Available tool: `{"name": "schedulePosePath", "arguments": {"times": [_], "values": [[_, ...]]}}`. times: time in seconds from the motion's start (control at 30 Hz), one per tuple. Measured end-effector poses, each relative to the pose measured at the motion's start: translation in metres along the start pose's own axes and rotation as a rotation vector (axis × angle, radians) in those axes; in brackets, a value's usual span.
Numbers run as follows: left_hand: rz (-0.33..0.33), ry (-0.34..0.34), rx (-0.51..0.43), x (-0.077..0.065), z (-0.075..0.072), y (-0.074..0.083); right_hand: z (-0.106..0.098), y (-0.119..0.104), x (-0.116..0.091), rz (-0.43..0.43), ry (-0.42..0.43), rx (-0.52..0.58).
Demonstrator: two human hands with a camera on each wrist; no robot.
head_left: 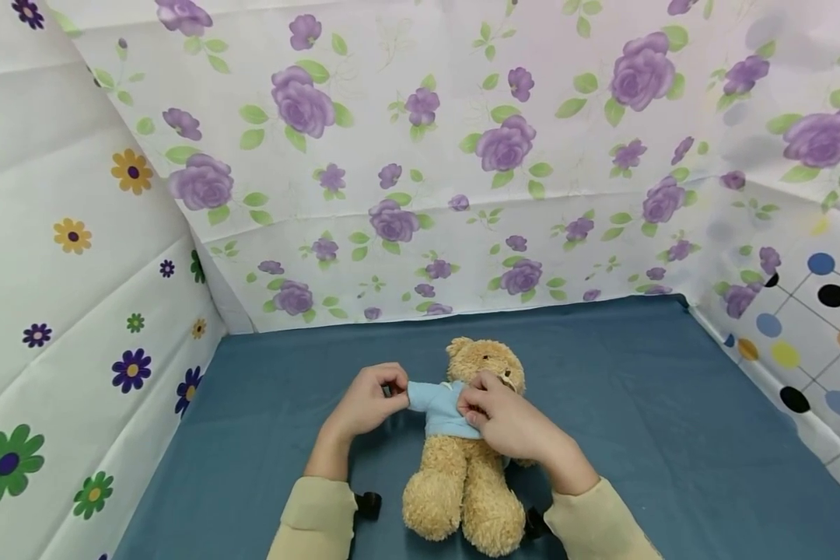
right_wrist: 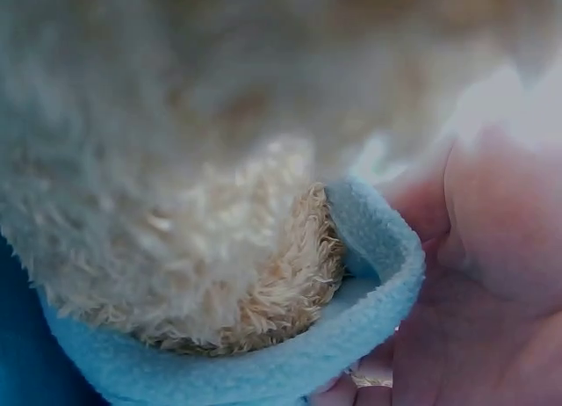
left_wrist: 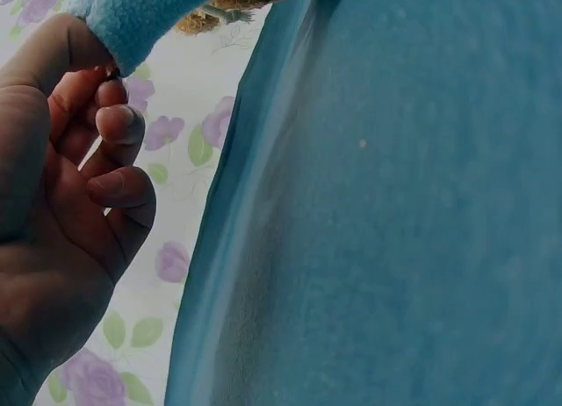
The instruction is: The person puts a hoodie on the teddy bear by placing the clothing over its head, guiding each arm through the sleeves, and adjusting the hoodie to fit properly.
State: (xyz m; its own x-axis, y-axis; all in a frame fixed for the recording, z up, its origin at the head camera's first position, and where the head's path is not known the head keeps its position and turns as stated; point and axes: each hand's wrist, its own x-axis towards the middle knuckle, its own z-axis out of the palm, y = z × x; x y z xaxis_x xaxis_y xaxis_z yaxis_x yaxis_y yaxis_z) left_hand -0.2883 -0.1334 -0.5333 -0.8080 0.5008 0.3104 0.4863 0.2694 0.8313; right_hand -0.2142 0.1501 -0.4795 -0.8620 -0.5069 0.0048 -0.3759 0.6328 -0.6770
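A tan plush teddy bear (head_left: pixel 442 486) lies on its back, head toward the far wall, dressed in a light blue fleece shirt (head_left: pixel 446 418). My left hand (head_left: pixel 368 402) pinches the end of the shirt's sleeve (left_wrist: pixel 145 21) between thumb and forefinger, drawing it out sideways; the other fingers curl loosely. Over the bear's chest, my right hand (head_left: pixel 509 418) grips the shirt front, covering part of the bear's muzzle. In the right wrist view, the shirt's edge (right_wrist: pixel 219 380) loops around curly fur (right_wrist: pixel 290 300), and the palm lies beside it. The bear's other arm is mostly hidden.
A dark blue cloth (head_left: pixel 672 435) covers the table. White sheeting with purple roses (head_left: pixel 392 222) hangs behind it, with flower-printed sheeting (head_left: pixel 77 327) at the left and dotted sheeting (head_left: pixel 812 342) at the right. Black wrist straps (head_left: pixel 368 505) show near the cream sleeves.
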Motion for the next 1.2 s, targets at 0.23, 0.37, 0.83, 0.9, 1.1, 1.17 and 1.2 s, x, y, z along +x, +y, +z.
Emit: {"name": "schedulePosePath", "arguments": {"times": [0.23, 0.37, 0.83, 0.9, 1.1, 1.17, 1.2], "values": [[-0.14, -0.03, -0.004, -0.002, -0.002, 0.005, 0.002, 0.002, 0.001, -0.016, 0.044, 0.024], [-0.185, -0.061, 0.009, -0.004, -0.006, 0.009, 0.002, 0.005, 0.001, -0.039, 0.059, 0.02], [-0.086, -0.026, 0.174, -0.002, -0.001, 0.024, 0.004, 0.007, 0.003, -0.047, 0.07, 0.029], [-0.061, -0.003, 0.224, -0.001, 0.002, 0.026, 0.004, 0.007, 0.003, -0.042, 0.071, 0.032], [-0.008, -0.006, 0.3, 0.003, 0.007, 0.03, 0.004, 0.007, 0.004, -0.034, 0.079, 0.028], [0.0, -0.011, 0.282, 0.004, 0.007, 0.029, 0.005, 0.008, 0.004, -0.028, 0.077, 0.026], [0.004, -0.016, 0.272, 0.004, 0.007, 0.027, 0.005, 0.008, 0.004, -0.027, 0.077, 0.025]]}}
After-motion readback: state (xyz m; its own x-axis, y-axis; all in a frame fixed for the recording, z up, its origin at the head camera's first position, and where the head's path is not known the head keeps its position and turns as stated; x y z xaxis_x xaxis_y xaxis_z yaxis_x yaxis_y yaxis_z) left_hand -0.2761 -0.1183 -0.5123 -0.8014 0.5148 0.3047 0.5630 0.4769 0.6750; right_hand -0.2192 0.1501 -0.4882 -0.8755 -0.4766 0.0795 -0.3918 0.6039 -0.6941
